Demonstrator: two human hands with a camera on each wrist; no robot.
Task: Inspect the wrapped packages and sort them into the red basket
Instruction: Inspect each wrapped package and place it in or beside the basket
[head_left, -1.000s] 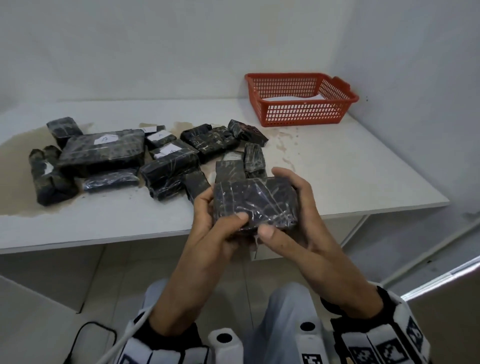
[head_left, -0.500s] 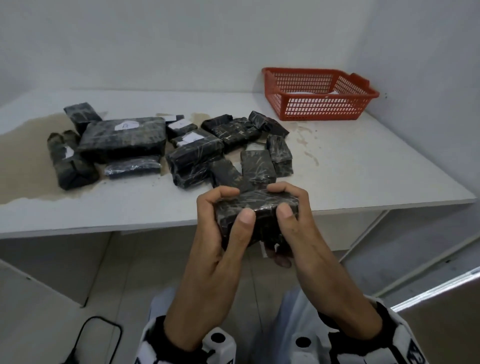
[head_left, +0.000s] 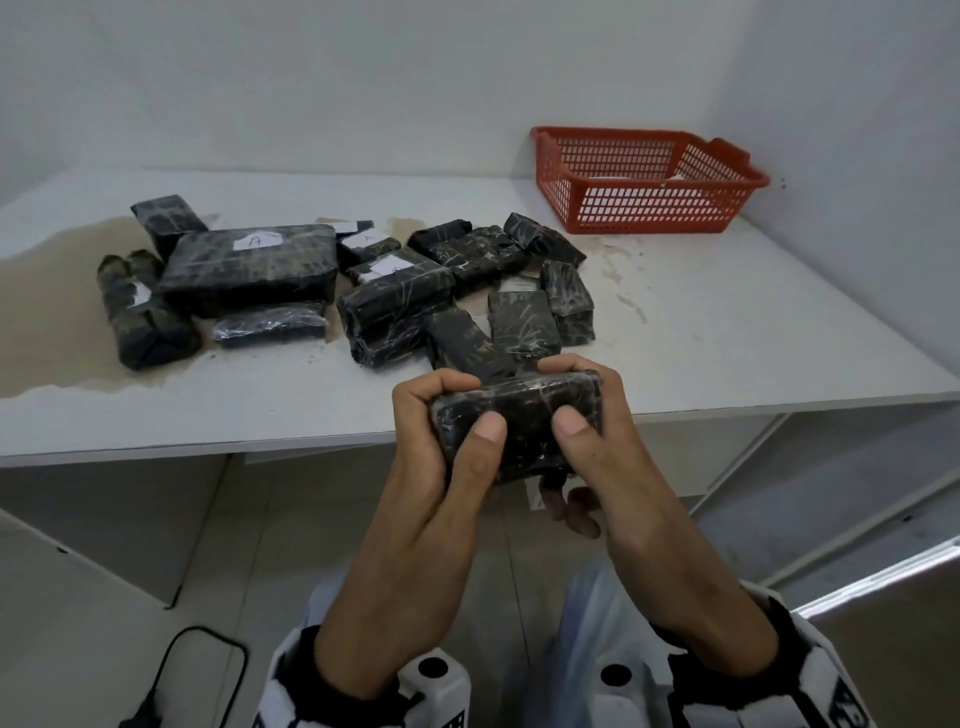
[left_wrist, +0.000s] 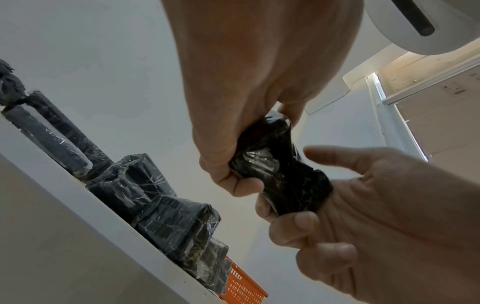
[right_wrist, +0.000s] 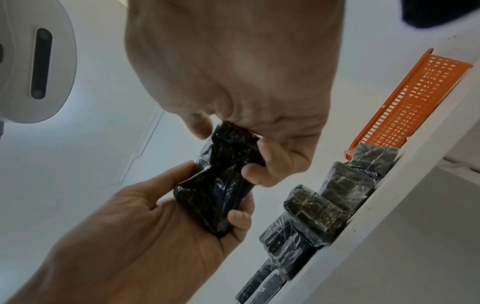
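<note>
A small rectangular package wrapped in black plastic under glossy clear film (head_left: 519, 423) is held in the air just off the front edge of the white table (head_left: 727, 332), in front of the person's body. The left hand (head_left: 441, 457) grips its left end, thumb laid on the near face and fingers curled over the top edge; the right hand (head_left: 597, 447) grips the right end the same way, thumb on the near face, index finger hooked over the top, other fingers underneath. From the left wrist view the package (left_wrist: 280, 174) looks creased at its middle between the two grips. On the table just beyond the hands lies a loose cluster of similar black wrapped packages (head_left: 395, 306), spreading toward the left edge; the largest flat one (head_left: 249, 265) carries a white label marked "A". A brownish stain (head_left: 47, 322) covers the table's left part. The red plastic mesh basket (head_left: 649, 182) stands at the back right corner, well apart from the held package.
</note>
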